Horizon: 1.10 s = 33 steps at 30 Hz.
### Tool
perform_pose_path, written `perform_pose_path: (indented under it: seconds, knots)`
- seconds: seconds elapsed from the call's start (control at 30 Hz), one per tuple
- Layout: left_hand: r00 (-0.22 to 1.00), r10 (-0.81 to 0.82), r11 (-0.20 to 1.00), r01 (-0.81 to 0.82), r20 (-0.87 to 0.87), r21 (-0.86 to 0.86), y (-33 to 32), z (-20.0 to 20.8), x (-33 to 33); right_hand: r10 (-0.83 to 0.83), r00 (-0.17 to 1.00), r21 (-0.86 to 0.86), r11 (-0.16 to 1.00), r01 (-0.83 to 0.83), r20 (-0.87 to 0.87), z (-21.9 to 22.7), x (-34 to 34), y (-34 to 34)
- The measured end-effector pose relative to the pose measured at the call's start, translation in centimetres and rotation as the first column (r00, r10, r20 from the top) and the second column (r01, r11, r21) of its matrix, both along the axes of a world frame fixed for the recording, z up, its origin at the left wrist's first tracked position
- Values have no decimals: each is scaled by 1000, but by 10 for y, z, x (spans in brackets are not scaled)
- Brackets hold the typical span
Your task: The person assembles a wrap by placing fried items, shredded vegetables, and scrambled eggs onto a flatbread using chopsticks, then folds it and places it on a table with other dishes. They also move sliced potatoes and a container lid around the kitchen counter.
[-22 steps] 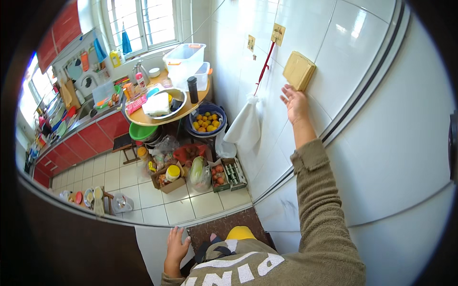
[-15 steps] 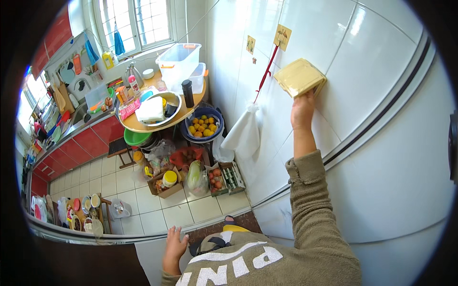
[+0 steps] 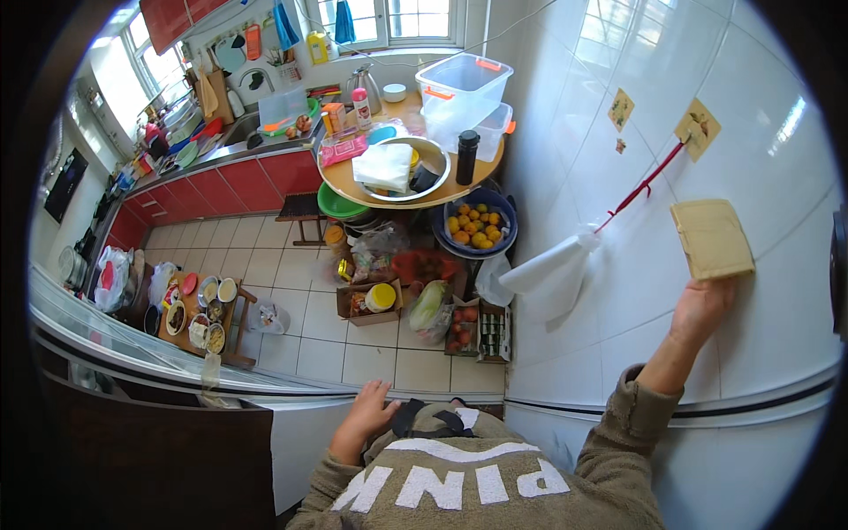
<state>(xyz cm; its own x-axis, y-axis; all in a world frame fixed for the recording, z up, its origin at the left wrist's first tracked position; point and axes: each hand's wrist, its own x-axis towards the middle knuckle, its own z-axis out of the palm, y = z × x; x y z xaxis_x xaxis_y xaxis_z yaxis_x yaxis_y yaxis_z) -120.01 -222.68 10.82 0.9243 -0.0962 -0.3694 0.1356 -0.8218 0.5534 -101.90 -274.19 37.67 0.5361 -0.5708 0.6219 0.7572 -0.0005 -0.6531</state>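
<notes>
At the right, my right hand (image 3: 704, 309) reaches up to the white tiled wall. It touches the lower edge of a yellowed, square, box-like cover (image 3: 714, 238). Its fingertips are hidden behind that edge, so their grip does not show. My left hand (image 3: 364, 415) hangs low in front of my body, near the dark strap on my brown top. Its fingers are stretched out, with nothing in them. On the wall left of the cover, a white cloth or bag (image 3: 552, 278) hangs by a red cord (image 3: 643, 190) from a small picture sticker (image 3: 698, 130).
A round wooden table (image 3: 353, 187) bears a metal basin (image 3: 430, 177), a black bottle (image 3: 467, 157) and clear plastic boxes (image 3: 464, 88). Below stand a blue tub of orange fruit (image 3: 477, 225) and cardboard boxes (image 3: 368, 309). A low table of dishes (image 3: 231, 331) stands left. A sliding-door track (image 3: 565, 408) crosses before me.
My view has swung left, so the room sits further right in it. The cover looks flatter to the wall, my right hand still at its lower edge. My left hand stays open.
</notes>
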Motion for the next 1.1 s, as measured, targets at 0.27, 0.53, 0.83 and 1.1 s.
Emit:
perform_pose_path:
  seconds: [0.27,0.53,0.83,1.1]
  knots:
    - [996,52,997,-47,-75,62,4,5,-3,16,975,29,1000,-9,-224,-14,4,65]
    - [975,219,975,-218,-31,33,43,6,-22,516,320,311,799,-515,-794,-211,-10,175]
    - [972,232,971,-230,-27,69,116,-11,29,511,387,173,746,-643,-767,-165,62,273]
    - [931,358,930,-362,69,64,190,-1,54,551,535,-147,596,-790,-640,-101,116,402]
